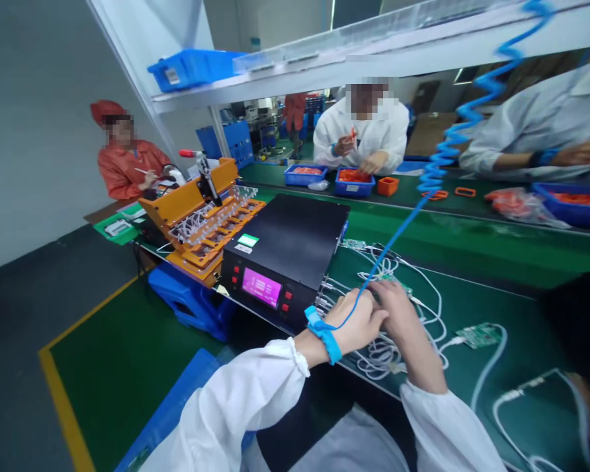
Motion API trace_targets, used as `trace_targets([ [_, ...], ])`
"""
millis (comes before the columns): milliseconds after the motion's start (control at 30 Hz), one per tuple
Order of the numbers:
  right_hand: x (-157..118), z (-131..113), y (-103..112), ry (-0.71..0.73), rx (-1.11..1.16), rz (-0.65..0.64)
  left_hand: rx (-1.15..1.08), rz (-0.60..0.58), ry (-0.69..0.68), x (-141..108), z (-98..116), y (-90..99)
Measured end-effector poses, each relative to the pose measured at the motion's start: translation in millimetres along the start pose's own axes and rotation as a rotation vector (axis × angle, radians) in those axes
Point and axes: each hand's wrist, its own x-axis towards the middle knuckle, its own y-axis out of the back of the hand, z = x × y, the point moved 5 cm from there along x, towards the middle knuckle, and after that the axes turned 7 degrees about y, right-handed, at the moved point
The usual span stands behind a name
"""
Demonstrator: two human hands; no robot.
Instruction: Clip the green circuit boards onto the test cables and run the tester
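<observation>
My left hand [356, 322], with a blue wrist strap [324, 334] on it, is over a bundle of white cables [381, 357] beside a black box with a lit pink screen [261, 287]. Its fingers curl downward and its thumb points at my right hand [396, 307]. The two hands meet, fingers bent inward, and hide whatever is between them. Just beyond them a small green circuit board [398, 286] shows partly among the cables. Cable plugs [327, 285] enter the box's right side. A second green circuit board [479, 335], wired to a white cable, lies to the right.
An orange test fixture [191, 190] with a red-handled clamp stands left of the box. A coiled blue cord [465, 124] hangs down to my wrist strap. Across the bench, people in white coats sit by blue bins [354, 189] of orange parts. A blue stool [189, 298] is below.
</observation>
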Motion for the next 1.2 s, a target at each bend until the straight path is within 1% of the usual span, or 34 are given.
trace_targets([
  [67,-7,-6,20,0.002,0.030,0.090,-0.107,0.067,0.043,0,-5,-2.1],
  [133,-14,-16,43,-0.033,0.048,0.177,-0.248,0.096,0.082,1,-6,-2.9],
  [200,-19,-25,62,-0.097,0.033,0.250,-0.423,0.068,0.108,2,-3,-3.7],
  [267,-22,-33,73,-0.150,0.008,0.291,-0.593,0.029,0.135,3,1,-3.9],
  [333,-24,-37,75,-0.173,0.008,0.308,-0.702,0.001,0.162,5,4,-4.3],
  [433,-28,-38,71,-0.172,0.007,0.270,-0.779,-0.020,0.173,7,3,-6.9],
  [500,-30,-39,69,-0.149,-0.026,0.245,-0.817,-0.025,0.161,7,0,-9.9],
  [567,-33,-40,68,-0.096,-0.052,0.238,-0.854,-0.024,0.143,6,-3,-12.8],
  [667,-36,-42,67,-0.037,-0.057,0.250,-0.859,-0.011,0.108,4,-4,-14.3],
  [800,-37,-39,69,-0.056,-0.036,0.303,-0.853,0.028,0.108,-3,0,-15.1],
  [867,-35,-31,76,-0.126,-0.043,0.362,-0.846,-0.008,0.094,-9,3,-19.4],
  [900,-35,-25,83,-0.193,-0.063,0.416,-0.842,-0.045,0.083,-13,5,-22.7],
  [967,-38,-16,100,-0.366,-0.097,0.563,-0.857,-0.119,0.090,-19,5,-29.6],
  [1033,-41,-15,116,-0.497,-0.012,0.696,-0.915,-0.128,0.135,-20,2,-33.3],
  [1100,-40,-24,121,-0.526,0.210,0.749,-0.997,-0.093,0.134,-15,2,-34.6],
  [1133,-38,-32,121,-0.514,0.321,0.746,-1.041,-0.084,0.108,-10,4,-35.7],
  [1200,-35,-48,119,-0.504,0.448,0.729,-1.130,-0.091,0.045,2,12,-40.7],
])
